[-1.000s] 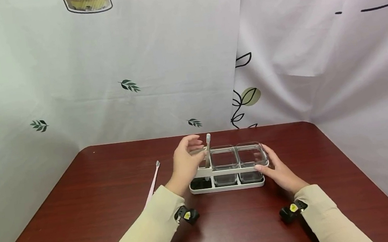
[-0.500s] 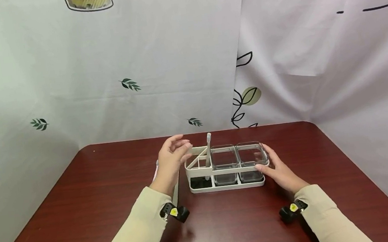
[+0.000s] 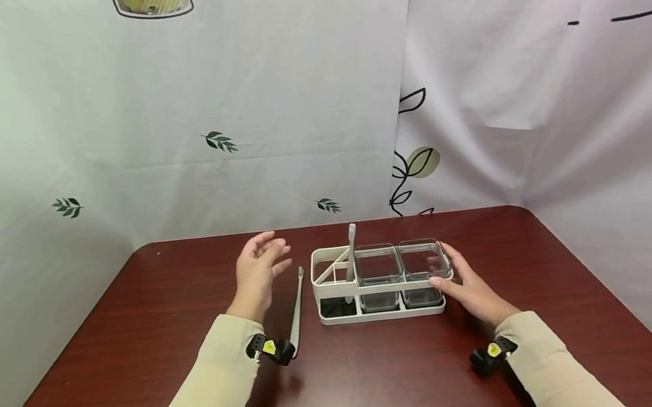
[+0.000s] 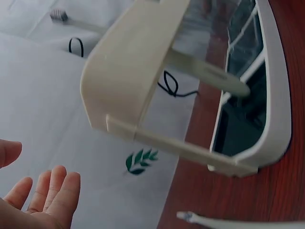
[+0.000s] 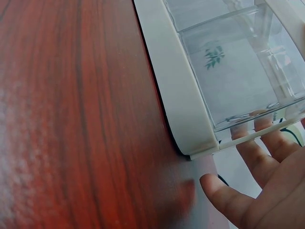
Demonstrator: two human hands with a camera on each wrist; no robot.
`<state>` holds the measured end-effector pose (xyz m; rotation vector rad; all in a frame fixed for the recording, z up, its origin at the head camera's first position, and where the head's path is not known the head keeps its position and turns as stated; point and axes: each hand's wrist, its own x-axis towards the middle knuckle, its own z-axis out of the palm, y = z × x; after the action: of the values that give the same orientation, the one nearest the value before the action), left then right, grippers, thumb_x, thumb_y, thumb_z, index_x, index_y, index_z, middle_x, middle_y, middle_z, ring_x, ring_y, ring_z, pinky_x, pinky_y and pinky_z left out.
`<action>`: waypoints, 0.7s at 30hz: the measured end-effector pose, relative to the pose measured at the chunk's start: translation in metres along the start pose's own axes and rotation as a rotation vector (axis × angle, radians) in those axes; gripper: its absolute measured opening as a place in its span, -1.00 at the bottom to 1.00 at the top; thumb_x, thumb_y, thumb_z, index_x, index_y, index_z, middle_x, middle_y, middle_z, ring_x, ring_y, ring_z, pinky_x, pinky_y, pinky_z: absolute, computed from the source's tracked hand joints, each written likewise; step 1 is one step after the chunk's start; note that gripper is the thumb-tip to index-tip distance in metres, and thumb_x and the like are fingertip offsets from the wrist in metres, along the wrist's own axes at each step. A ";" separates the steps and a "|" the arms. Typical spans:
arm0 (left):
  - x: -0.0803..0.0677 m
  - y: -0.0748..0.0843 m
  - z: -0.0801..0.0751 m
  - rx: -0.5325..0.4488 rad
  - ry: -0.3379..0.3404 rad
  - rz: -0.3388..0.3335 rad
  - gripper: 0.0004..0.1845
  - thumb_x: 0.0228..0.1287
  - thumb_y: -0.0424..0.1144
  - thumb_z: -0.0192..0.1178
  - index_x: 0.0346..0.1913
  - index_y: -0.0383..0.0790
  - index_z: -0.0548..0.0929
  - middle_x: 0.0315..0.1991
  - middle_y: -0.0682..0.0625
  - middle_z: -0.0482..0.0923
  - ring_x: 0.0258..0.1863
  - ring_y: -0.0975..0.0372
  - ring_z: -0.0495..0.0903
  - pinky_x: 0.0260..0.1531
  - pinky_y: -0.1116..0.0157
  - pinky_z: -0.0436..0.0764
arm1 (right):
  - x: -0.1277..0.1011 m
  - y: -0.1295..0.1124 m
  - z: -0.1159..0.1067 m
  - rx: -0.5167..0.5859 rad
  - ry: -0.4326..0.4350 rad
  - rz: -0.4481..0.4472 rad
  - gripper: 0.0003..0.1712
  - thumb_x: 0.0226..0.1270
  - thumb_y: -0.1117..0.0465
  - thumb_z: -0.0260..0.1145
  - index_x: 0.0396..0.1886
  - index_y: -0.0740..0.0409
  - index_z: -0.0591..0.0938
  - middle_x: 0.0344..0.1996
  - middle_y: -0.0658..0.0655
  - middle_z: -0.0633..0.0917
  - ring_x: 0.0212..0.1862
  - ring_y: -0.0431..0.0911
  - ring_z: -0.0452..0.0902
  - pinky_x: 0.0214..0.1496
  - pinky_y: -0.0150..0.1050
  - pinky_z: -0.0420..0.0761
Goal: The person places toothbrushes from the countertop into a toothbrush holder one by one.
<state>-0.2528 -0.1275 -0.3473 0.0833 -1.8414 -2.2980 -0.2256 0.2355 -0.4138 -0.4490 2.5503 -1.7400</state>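
A white toothbrush holder [image 3: 388,314] stands upright on the table, with two clear cups [image 3: 377,265] in its middle and right compartments. A toothbrush [image 3: 350,255] with a pale handle leans upright in its divided left section. At the holder's right end my right hand [image 3: 470,284] grips it, thumb on the front rim and fingers round the end. My left hand [image 3: 257,273] hovers left of the holder, fingers relaxed and holding nothing. Between them, a grey toothbrush [image 3: 297,312] lies on the table, head pointing away. The pink toothbrush is hidden by my left hand and arm.
The dark red wooden table [image 3: 384,379] has its far edge against a white patterned cloth backdrop [image 3: 263,89]. Similar cloth hangs along both sides. A black camera [image 3: 283,352] is strapped to my left wrist, another camera [image 3: 483,361] to my right.
My left hand has moved left, away from the toothbrush standing in the holder. The grey toothbrush on the table has come into sight and the pink one is covered. My right hand stays put.
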 end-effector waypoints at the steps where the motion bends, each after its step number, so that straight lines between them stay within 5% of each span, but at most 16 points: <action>1: 0.001 -0.001 -0.002 0.006 0.005 -0.005 -0.62 0.35 -0.42 0.11 0.20 -0.35 0.39 -0.23 0.05 0.54 -0.24 0.30 0.66 -0.14 0.22 0.66 | 0.000 0.000 0.000 0.001 -0.001 0.000 -0.10 0.43 0.13 0.19 0.54 0.06 -0.14 0.36 0.38 0.25 0.39 0.23 0.15 0.05 -0.60 0.33; 6: 0.004 -0.002 -0.011 0.037 0.018 -0.030 -0.59 0.36 -0.40 0.11 0.23 -0.35 0.37 -0.15 0.00 0.52 -0.25 0.34 0.65 -0.13 0.26 0.66 | 0.000 -0.001 0.000 -0.005 -0.005 0.012 -0.10 0.43 0.12 0.18 0.55 0.05 -0.15 0.37 0.37 0.24 0.40 0.22 0.14 0.11 -0.52 0.35; 13: 0.009 -0.005 -0.024 0.124 0.044 -0.085 -0.55 0.39 -0.35 0.10 0.28 -0.34 0.33 -0.04 -0.06 0.50 -0.23 0.39 0.62 0.00 0.21 0.60 | 0.000 -0.001 0.001 0.004 -0.006 0.026 -0.09 0.44 0.10 0.18 0.55 0.02 -0.17 0.39 0.36 0.22 0.41 0.23 0.11 0.32 0.18 0.23; 21: 0.016 -0.012 -0.035 0.207 0.084 -0.166 -0.53 0.39 -0.34 0.07 0.31 -0.34 0.31 0.12 -0.20 0.45 -0.02 0.18 0.58 0.17 0.05 0.47 | 0.000 -0.001 0.001 -0.007 -0.004 0.029 -0.08 0.44 0.10 0.17 0.55 0.04 -0.19 0.38 0.36 0.22 0.41 0.23 0.12 0.31 0.18 0.23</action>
<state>-0.2638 -0.1620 -0.3654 0.3703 -2.0931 -2.1590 -0.2249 0.2343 -0.4130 -0.4135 2.5473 -1.7199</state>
